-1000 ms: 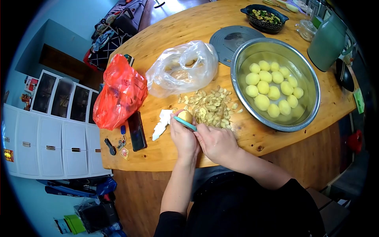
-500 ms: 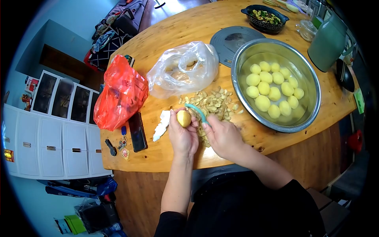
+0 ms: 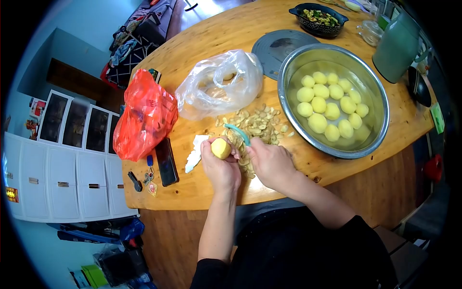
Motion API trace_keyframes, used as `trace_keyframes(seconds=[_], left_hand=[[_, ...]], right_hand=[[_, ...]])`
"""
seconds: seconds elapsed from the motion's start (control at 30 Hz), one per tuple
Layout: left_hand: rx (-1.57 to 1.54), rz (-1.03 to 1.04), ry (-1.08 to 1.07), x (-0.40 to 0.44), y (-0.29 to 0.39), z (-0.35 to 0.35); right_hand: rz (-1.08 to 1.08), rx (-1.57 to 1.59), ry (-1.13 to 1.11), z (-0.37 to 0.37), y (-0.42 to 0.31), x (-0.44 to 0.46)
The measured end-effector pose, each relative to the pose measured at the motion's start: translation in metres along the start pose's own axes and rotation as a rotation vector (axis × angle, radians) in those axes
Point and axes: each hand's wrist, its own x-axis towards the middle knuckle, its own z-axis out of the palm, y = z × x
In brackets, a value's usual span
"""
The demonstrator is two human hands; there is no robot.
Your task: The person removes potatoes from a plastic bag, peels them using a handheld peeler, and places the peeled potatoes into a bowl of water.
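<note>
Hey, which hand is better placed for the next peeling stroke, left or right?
Probably the right: your right hand holds the teal peeler, which appears close to but apart from the potato, while your left hand is occupied cradling that potato.

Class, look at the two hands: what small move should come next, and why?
Probably a slight turn of the potato in the left hand, bringing its hidden side toward the peeler. The visible side looks yellow, the hand hides the rest, and the right hand holds the peeler apart from the potato, over the peelings.
</note>
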Motion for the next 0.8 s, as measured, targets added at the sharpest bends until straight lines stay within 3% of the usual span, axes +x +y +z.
trace_keyframes(seconds=[0.1, 0.3, 0.37, 0.8], left_hand=[[0.007, -0.031, 0.029, 0.004, 0.005, 0.001], [0.058, -0.215, -0.151, 0.009, 0.010, -0.015], [-0.067, -0.278, -0.063, 0.006, 0.010, -0.004], [-0.462, -0.484, -0.259, 0.014, 0.004, -0.016]], right_hand=[[0.073, 0.122, -0.029, -0.005, 0.001, 0.002], [0.154, 0.444, -0.108, -0.001, 0.009, 0.004], [0.205, 0.571, -0.139, -0.002, 0.009, 0.005], [0.017, 0.230, -0.007, -0.011, 0.000, 0.002]])
